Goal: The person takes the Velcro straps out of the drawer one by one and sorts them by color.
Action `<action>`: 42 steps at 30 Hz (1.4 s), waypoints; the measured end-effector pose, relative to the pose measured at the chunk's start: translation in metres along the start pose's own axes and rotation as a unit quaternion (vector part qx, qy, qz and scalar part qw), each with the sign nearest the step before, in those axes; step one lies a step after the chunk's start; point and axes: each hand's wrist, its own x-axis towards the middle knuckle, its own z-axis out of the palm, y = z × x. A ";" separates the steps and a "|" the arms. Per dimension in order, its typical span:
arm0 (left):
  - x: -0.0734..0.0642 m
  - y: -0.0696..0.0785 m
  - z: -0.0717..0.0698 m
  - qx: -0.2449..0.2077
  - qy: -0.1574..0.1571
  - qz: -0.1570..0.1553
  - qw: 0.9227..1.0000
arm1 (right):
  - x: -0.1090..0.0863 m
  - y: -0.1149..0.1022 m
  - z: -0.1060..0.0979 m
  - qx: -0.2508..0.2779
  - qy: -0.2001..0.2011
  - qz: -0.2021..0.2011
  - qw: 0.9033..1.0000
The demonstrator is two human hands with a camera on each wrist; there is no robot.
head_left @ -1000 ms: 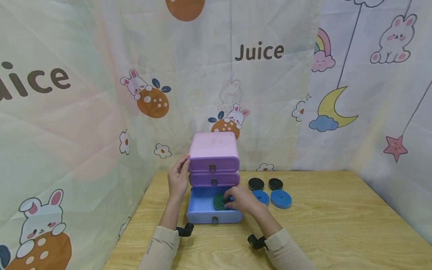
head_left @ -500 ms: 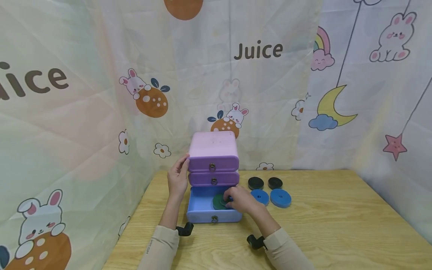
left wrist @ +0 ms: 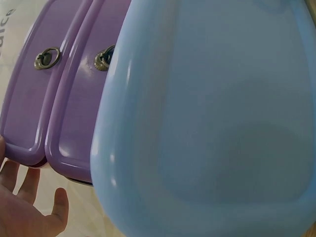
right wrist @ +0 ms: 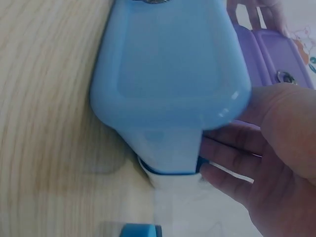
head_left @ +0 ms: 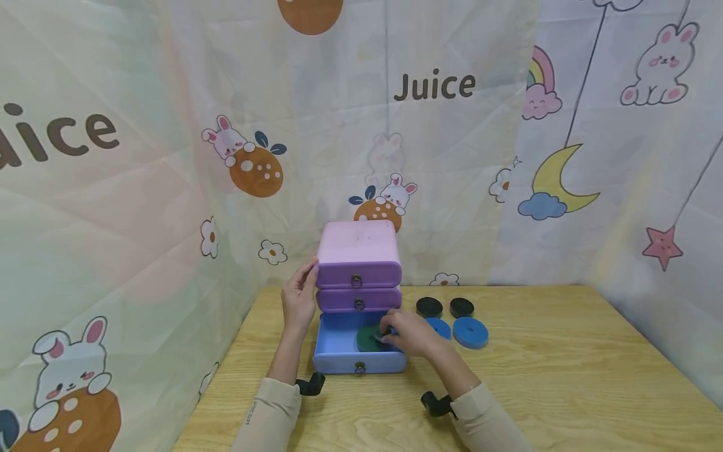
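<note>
A small drawer cabinet [head_left: 359,242] with a pink top and two purple drawers stands on the table, its bottom light-blue drawer [head_left: 339,362] pulled out. A green disc [head_left: 367,339] lies inside that drawer toward the right. My left hand [head_left: 298,301] rests against the cabinet's upper left side, fingers extended along the purple drawer edge [left wrist: 22,153]. My right hand [head_left: 411,333] reaches over the drawer's right wall, fingertips at the green disc's right edge. In the right wrist view its fingers [right wrist: 229,155] stretch behind the blue drawer front [right wrist: 170,64], their tips partly hidden.
Right of the cabinet lie two black discs [head_left: 429,307] and, nearer, two blue discs [head_left: 471,333]; my right hand partly covers one of the blue ones. A printed cloth [head_left: 452,188] hangs behind and beside the wooden table [head_left: 542,389].
My right hand has drawn slightly right from over the green disc, and its thumb and index finger stand farther off the disc's middle. My left hand and the cabinet stay put.
</note>
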 end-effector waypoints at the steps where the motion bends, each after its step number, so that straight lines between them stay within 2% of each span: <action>1: 0.000 0.001 0.000 -0.001 -0.001 -0.001 1.000 | -0.002 0.001 -0.002 0.002 0.000 0.003 1.000; 4: 0.000 -0.002 0.001 -0.008 0.001 -0.004 1.000 | -0.007 0.002 -0.008 0.015 -0.003 0.016 1.000; 11: 0.008 -0.024 -0.001 -0.002 0.004 -0.007 1.000 | -0.017 0.014 -0.026 0.045 0.014 0.023 0.999; 16: 0.009 -0.027 -0.003 -0.013 0.005 0.002 1.000 | -0.033 0.031 -0.038 0.040 0.031 0.006 0.999; 20: 0.009 -0.028 -0.002 -0.019 -0.003 0.008 1.000 | -0.049 0.047 -0.050 0.057 0.032 0.024 0.998; 31: 0.010 -0.027 -0.002 -0.017 -0.008 0.005 1.000 | -0.088 0.083 -0.076 0.125 -0.026 0.091 0.988; 37: 0.010 -0.026 -0.002 -0.009 -0.008 0.001 1.000 | -0.106 0.098 -0.088 0.142 -0.052 0.115 0.982; 42: 0.009 -0.027 -0.004 -0.006 -0.009 0.002 1.000 | -0.117 0.108 -0.088 0.141 -0.052 0.138 0.979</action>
